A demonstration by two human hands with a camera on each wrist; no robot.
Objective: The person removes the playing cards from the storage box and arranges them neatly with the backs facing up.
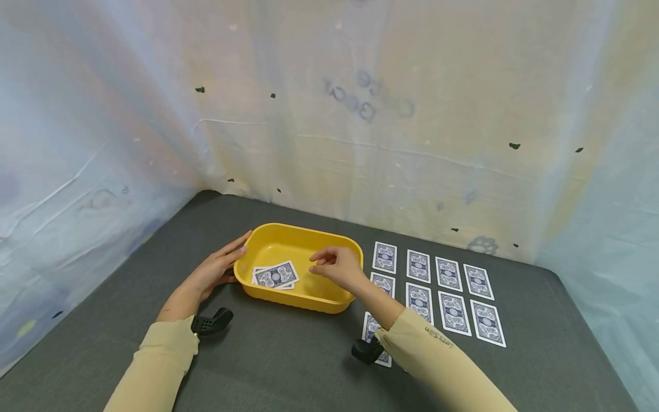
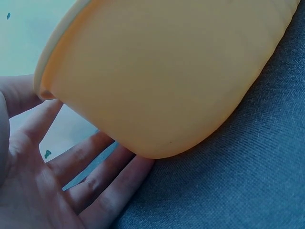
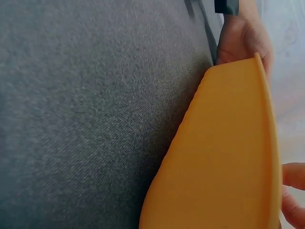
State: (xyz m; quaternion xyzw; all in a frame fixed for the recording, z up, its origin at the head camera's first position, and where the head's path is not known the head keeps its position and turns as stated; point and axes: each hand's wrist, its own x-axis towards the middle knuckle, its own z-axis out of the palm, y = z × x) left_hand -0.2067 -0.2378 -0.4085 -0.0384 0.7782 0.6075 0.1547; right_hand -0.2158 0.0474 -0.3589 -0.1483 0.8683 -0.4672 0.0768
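A yellow plastic tray (image 1: 304, 301) stands on the dark table, with playing cards (image 1: 277, 276) lying face down and overlapping in its left part. My left hand (image 1: 216, 270) rests against the tray's left end. In the left wrist view, its spread fingers (image 2: 102, 183) touch the outer wall, and the thumb lies near the rim. Above the tray's right half hovers my right hand (image 1: 340, 266), fingers loosely bent, with nothing visible between them. The right wrist view shows only its fingertips (image 3: 293, 210) beyond the tray's wall.
Several face-down cards (image 1: 454, 313) lie in rows to the tray's right. My right forearm passes over the nearest column and partly hides a card (image 1: 370, 326). A pale patterned curtain (image 1: 412, 171) hangs behind the table (image 1: 288, 360).
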